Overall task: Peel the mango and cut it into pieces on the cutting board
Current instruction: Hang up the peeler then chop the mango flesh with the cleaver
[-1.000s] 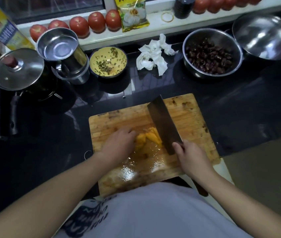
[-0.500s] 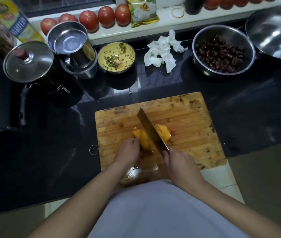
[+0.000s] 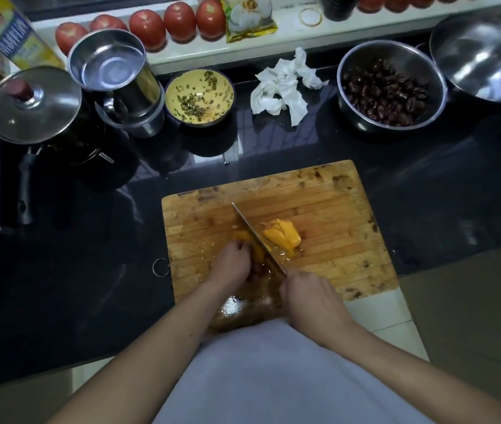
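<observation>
Glossy black counter; scarred wooden board (image 3: 319, 191). Left hand (image 3: 233, 261) grips mango (image 3: 281, 237); right hand (image 3: 310, 296) grips cleaver (image 3: 255, 237).

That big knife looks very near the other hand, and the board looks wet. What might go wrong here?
The left hand holds the mango right against the cleaver, so a slip could nick its fingers. Juice shines on the cutting board, so the slippery fruit may slide under the blade. The board's near edge seems to overhang the counter; hard pressure from the right hand might tip it.
</observation>
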The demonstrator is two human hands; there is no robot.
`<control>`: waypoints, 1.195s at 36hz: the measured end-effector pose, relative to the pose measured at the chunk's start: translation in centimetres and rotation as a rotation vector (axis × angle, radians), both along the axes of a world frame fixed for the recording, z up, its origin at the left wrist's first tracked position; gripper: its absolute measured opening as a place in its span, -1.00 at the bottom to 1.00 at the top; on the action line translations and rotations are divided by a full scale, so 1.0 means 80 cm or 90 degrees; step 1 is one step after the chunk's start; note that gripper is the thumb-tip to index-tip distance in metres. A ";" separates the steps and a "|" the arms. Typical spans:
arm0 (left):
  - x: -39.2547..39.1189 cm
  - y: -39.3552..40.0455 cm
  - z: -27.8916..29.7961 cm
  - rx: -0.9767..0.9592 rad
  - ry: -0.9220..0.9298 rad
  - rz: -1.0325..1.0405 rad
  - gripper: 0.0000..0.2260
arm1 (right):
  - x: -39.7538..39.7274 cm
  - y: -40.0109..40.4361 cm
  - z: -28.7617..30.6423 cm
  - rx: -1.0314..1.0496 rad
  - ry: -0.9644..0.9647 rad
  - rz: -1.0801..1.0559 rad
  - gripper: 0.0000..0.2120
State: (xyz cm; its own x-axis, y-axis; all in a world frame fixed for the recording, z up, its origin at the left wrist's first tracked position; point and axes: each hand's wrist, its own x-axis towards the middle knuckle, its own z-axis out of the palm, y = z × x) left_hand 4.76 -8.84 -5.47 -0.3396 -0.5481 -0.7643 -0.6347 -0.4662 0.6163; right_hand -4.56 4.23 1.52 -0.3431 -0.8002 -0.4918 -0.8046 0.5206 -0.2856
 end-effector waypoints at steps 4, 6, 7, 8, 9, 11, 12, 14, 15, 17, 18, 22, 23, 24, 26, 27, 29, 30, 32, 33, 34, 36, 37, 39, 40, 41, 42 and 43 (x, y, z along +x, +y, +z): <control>0.003 -0.001 -0.003 0.003 0.005 0.009 -0.70 | -0.005 0.009 0.004 -0.039 -0.032 -0.044 -0.85; 0.004 -0.002 -0.007 0.001 0.003 0.012 -0.70 | -0.006 0.009 0.003 -0.067 -0.021 -0.049 -0.81; 0.005 -0.002 -0.010 0.004 0.003 0.019 -0.69 | -0.007 0.008 0.001 -0.076 -0.016 -0.043 -0.80; 0.005 -0.003 -0.010 0.007 0.002 0.024 -0.68 | -0.007 0.007 0.000 -0.083 -0.016 -0.038 -0.79; 0.005 -0.004 -0.010 0.009 0.000 0.025 -0.67 | -0.007 0.005 -0.001 -0.087 -0.018 -0.039 -0.79; 0.004 -0.005 -0.008 0.008 -0.007 0.013 -0.68 | -0.007 0.004 -0.003 -0.088 -0.027 -0.050 -0.79; 0.004 -0.005 -0.006 0.006 -0.008 0.005 -0.68 | -0.008 0.003 -0.003 -0.091 -0.031 -0.053 -0.79; 0.005 -0.007 -0.004 0.000 -0.017 -0.015 -0.68 | -0.008 0.004 -0.003 -0.098 -0.038 -0.050 -0.78; 0.005 -0.007 -0.003 -0.003 -0.022 -0.027 -0.67 | -0.009 0.004 -0.002 -0.097 -0.041 -0.047 -0.78; 0.005 -0.008 0.001 -0.009 -0.028 -0.045 -0.66 | -0.009 0.004 -0.001 -0.093 -0.045 -0.041 -0.78; 0.004 -0.008 0.002 -0.012 -0.029 -0.050 -0.65 | -0.010 0.004 -0.001 -0.093 -0.045 -0.037 -0.78; 0.004 -0.009 0.002 -0.022 -0.037 -0.062 -0.64 | -0.012 0.002 0.000 -0.089 -0.044 -0.025 -0.77; 0.004 -0.009 0.001 -0.021 -0.038 -0.062 -0.64 | -0.011 0.002 0.000 -0.084 -0.044 -0.024 -0.77; 0.003 -0.010 0.000 -0.020 -0.038 -0.066 -0.64 | -0.011 0.002 -0.001 -0.079 -0.041 -0.023 -0.77; 0.001 -0.013 -0.001 -0.020 -0.046 -0.078 -0.63 | -0.011 -0.001 -0.003 -0.072 -0.030 -0.013 -0.77; 0.001 -0.015 0.001 -0.020 -0.052 -0.083 -0.62 | -0.011 -0.005 -0.006 -0.068 -0.024 -0.010 -0.76; 0.000 -0.018 0.005 -0.024 -0.057 -0.090 -0.62 | -0.011 -0.014 -0.010 -0.062 -0.020 -0.018 -0.75; 0.000 -0.019 0.007 -0.026 -0.062 -0.095 -0.62 | -0.011 -0.018 -0.012 -0.059 -0.020 -0.021 -0.75; -0.001 -0.021 0.010 -0.026 -0.071 -0.103 -0.62 | -0.011 -0.023 -0.016 -0.055 -0.020 -0.013 -0.73; -0.001 -0.022 0.009 -0.021 -0.075 -0.111 -0.61 | -0.011 -0.024 -0.017 -0.052 -0.019 -0.012 -0.73; -0.002 -0.023 0.008 -0.016 -0.083 -0.120 -0.60 | -0.011 -0.024 -0.019 -0.052 -0.019 -0.018 -0.72; -0.003 -0.025 0.006 -0.004 -0.099 -0.124 -0.59 | -0.011 -0.024 -0.021 -0.051 -0.014 -0.031 -0.71; -0.003 -0.026 0.006 0.004 -0.103 -0.119 -0.57 | -0.009 -0.023 -0.021 -0.052 -0.011 -0.032 -0.71; -0.006 -0.025 0.009 0.011 -0.109 -0.114 -0.54 | -0.005 -0.023 -0.020 -0.052 -0.002 -0.033 -0.72; -0.006 -0.025 0.013 0.009 -0.112 -0.115 -0.53 | -0.004 -0.023 -0.020 -0.051 0.003 -0.035 -0.73; -0.007 -0.023 0.017 0.005 -0.117 -0.117 -0.53 | -0.003 -0.023 -0.021 -0.050 0.007 -0.040 -0.73; -0.007 -0.022 0.021 -0.001 -0.122 -0.120 -0.53 | -0.003 -0.022 -0.020 -0.052 0.008 -0.049 -0.73; -0.008 -0.021 0.024 -0.008 -0.130 -0.128 -0.54 | -0.004 -0.021 -0.020 -0.052 0.007 -0.062 -0.74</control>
